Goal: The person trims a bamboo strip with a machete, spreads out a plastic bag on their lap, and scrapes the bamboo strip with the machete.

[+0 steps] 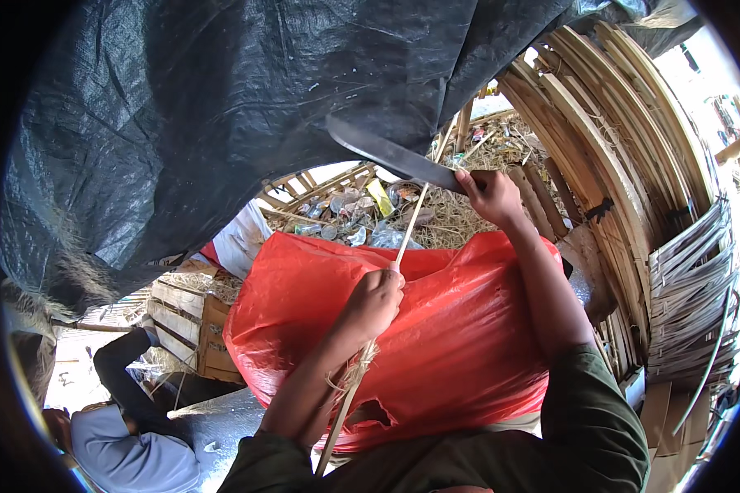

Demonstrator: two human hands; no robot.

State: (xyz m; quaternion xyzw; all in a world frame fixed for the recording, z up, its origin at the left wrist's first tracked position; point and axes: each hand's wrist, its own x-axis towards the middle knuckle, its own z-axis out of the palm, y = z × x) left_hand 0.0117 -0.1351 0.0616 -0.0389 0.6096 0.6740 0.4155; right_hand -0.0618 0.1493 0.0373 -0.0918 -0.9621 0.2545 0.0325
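My left hand [375, 297] is closed round a thin pale strip, perhaps bamboo [413, 223], that slants from my lap up past the machete. Curled shavings [360, 366] cling to the strip below that fist. Farther up, my right hand [493, 195] grips a machete [395, 156] near the base of its broad dark blade; the handle is hidden in the fist. The blade points to the upper left and crosses the strip, seemingly touching it. Across my lap lies a red plastic sheet [460, 329] with a torn hole near its lower edge.
A dark tarpaulin [222, 99] hangs across the top left. Stacked wooden slats [625, 140] and a bundle of thin strips [691, 287] stand at the right. Litter and straw [452, 218] cover the ground ahead. Another person [131, 444] sits at the lower left beside a wooden crate [214, 337].
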